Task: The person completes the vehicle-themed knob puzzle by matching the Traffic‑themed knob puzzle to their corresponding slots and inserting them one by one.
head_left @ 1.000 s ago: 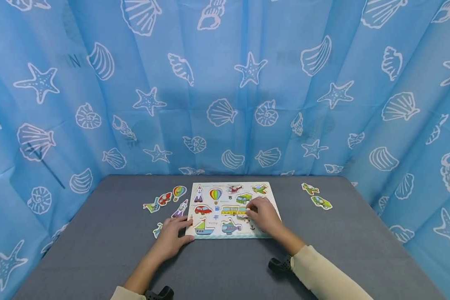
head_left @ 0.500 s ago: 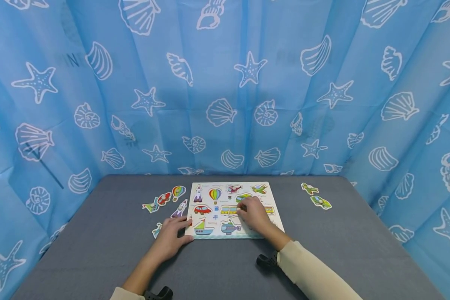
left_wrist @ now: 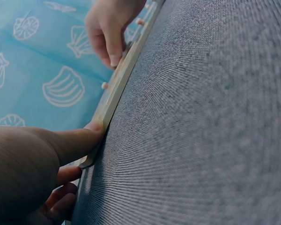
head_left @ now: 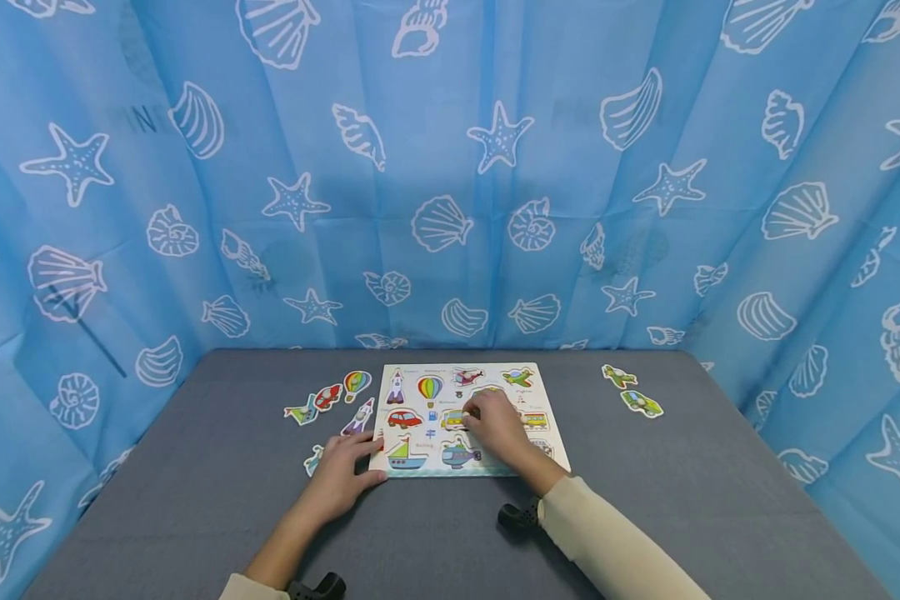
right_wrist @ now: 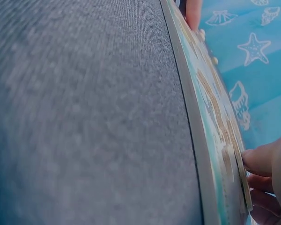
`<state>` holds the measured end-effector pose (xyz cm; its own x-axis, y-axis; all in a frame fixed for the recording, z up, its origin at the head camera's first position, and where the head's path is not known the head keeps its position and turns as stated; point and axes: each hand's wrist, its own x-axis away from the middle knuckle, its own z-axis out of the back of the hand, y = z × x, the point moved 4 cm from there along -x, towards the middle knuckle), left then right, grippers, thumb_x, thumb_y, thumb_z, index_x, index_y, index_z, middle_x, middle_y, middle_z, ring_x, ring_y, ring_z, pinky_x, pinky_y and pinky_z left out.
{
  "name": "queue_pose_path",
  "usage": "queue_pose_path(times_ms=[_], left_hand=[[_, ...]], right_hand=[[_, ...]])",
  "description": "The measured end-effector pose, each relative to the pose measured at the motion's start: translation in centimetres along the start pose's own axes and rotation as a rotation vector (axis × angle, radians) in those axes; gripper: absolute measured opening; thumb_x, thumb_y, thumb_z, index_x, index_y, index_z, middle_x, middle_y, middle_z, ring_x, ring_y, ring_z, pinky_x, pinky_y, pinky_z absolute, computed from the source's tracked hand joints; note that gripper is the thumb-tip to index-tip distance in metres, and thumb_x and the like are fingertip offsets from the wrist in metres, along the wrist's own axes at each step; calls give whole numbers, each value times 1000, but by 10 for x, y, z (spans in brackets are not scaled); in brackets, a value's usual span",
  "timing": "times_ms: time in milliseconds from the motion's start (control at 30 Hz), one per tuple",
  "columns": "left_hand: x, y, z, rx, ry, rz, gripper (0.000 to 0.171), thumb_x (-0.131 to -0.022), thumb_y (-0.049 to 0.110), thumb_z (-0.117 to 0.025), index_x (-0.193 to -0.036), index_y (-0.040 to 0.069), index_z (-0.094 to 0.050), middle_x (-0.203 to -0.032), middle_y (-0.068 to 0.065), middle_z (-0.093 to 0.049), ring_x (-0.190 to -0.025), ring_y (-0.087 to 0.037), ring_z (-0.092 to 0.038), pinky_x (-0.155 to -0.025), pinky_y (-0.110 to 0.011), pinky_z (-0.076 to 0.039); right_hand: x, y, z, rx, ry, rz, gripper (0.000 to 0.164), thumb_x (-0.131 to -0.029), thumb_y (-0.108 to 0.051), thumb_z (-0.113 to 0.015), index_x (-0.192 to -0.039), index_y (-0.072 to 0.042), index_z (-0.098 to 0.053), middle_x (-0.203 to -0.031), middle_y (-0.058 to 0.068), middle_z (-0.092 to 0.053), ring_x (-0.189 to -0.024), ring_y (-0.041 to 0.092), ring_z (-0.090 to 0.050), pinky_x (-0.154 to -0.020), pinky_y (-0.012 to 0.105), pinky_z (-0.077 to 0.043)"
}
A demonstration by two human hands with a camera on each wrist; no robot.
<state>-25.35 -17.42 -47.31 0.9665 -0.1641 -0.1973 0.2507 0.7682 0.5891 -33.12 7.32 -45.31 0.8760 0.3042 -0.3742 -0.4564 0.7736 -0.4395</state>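
One yellow bus (head_left: 452,421), under fingertips (head_left: 468,412), right hand (head_left: 498,427)

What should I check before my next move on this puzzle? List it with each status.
1. Left hand touching the puzzle board at its near left corner: ok.
2. Right hand over the yellow bus: ok.
3. Yellow bus fully seated: cannot tell; the right hand covers part of it.
4. Blue piece on the left fully visible: not ok; the left hand partly hides it.
5. Loose green car and green plane, right of the board, uncovered: ok.
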Motion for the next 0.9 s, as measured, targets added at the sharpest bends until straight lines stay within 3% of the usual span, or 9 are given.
queue_pose_path(times_ms=[233,567,733,900], left_hand=[[1,1,1,-1,-1,1,49,-78,19,-81,-124,8,-68,-133,-11,-58,-119,-34,-45,-98,-52,-36],[2,2,2,-2,-5,6,49,-78,18,-81,-124,7,-68,-133,-12,-57,-120,-35,-45,-98,-53,-36],[2,2,1,-1,-17,13,49,-79,18,-81,-124,8,-67,-134,-12,-57,-120,-35,-44,-98,-53,-36],[1,3,1,0,-21,12,49,-79,18,-81,-125,8,-67,-134,-11,-57,-120,-35,-44,-98,-53,-36]], right_hand=[[-1,-3,-3,-7,-20,-28,5,-81,-10,-76,-83,-9,-72,-87,2,-64,-92,25,-57,-83,42,-45],[-3,-7,-9,11,-32,-35,6,-82,-12,-76,-85,-9,-73,-88,2,-63,-89,24,-57,-80,40,-45],[-2,-11,-5,6,-37,18,9,-81,-9,-75,-90,-7,-74,-89,4,-65,-90,26,-58,-83,42,-45],[-1,-12,-1,-11,-84,69,23,-78,-5,-76,-101,-2,-72,-97,10,-67,-97,32,-59,-90,46,-43]])
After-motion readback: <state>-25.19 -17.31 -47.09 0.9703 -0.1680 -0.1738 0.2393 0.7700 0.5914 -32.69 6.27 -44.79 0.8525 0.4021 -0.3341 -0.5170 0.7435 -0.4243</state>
